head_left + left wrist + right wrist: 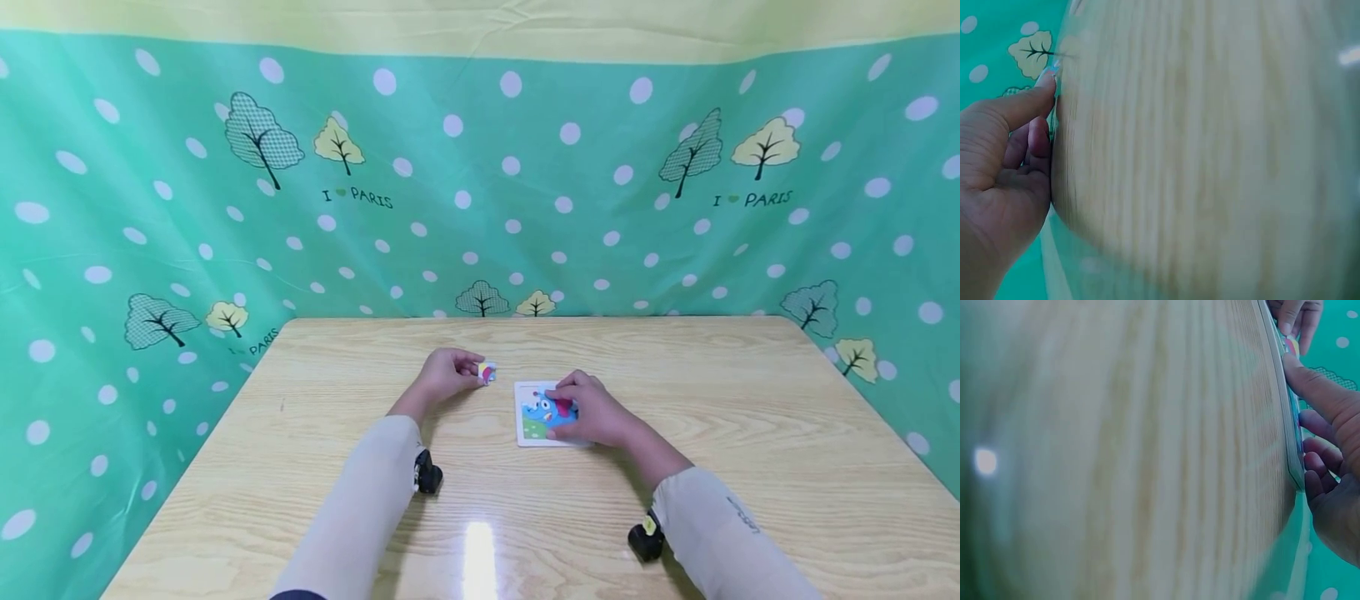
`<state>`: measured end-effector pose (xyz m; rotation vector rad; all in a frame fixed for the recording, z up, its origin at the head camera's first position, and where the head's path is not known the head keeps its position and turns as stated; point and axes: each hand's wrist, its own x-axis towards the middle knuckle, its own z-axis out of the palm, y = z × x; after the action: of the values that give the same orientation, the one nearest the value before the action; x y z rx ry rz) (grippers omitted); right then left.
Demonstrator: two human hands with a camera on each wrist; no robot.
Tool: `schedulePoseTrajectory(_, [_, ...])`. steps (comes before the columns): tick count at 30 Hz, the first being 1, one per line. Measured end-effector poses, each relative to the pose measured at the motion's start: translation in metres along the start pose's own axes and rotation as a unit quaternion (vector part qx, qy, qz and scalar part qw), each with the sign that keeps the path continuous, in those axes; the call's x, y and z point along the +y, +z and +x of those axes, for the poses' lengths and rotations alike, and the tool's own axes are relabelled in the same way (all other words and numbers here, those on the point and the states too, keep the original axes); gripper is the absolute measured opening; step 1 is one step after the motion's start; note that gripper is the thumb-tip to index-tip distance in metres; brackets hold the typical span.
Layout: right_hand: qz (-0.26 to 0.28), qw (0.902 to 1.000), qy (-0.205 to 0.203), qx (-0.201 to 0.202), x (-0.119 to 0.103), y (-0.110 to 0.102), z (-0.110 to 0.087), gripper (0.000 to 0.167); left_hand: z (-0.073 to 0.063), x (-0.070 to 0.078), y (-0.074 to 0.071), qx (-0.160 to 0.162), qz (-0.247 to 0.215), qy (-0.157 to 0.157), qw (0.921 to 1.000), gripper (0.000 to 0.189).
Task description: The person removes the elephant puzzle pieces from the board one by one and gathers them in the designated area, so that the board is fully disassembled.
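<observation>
Between the thumb and fingers of my left hand (452, 375) is a small puzzle piece (487, 372) with a pink, yellow and blue print, close to the tabletop. To its right lies a square jigsaw puzzle (531, 427) with a white border and a blue elephant picture. My right hand (592, 410) rests on the puzzle's right part, thumb and forefinger spread apart over the picture, and covers that side. In the right wrist view, the thumb touches the puzzle's edge-on surface. The left wrist view shows the left hand (1013, 144), its piece barely visible at the fingertips.
A wooden table (337, 500) carries everything. Behind it and at both sides hangs a green dotted curtain (420, 183) with trees printed on it. Black wrist cameras sit under both sleeves, the left camera (428, 473) and the right camera (647, 538).
</observation>
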<state>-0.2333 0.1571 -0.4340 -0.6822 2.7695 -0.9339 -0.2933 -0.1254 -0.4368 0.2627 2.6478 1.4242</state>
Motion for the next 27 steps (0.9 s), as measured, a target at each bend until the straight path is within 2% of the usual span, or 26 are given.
schedulePoseTrajectory(5, [0.003, 0.9999, 0.011, -0.006, -0.0009, 0.0003, 0.0006, 0.063, 0.0011, -0.0004, -0.0022, -0.009, 0.030, -0.002, 0.9995, 0.035])
schedulePoseTrajectory(10, [-0.003, 0.9998, 0.015, -0.009, -0.0015, 0.0001, 0.0015, 0.063, 0.0014, -0.0025, -0.0031, -0.009, 0.041, -0.005, 0.9991, 0.035])
schedulePoseTrajectory(19, [-0.009, 0.9999, 0.004, -0.007, -0.0026, -0.0018, 0.0019, 0.063, 0.0044, -0.0049, -0.0023, -0.007, 0.037, -0.016, 0.9992, 0.036])
schedulePoseTrajectory(27, [-0.002, 0.9999, 0.008, -0.008, -0.0012, -0.0018, 0.0023, 0.063, 0.0021, -0.0039, -0.0025, -0.015, 0.006, -0.012, 0.9998, 0.050])
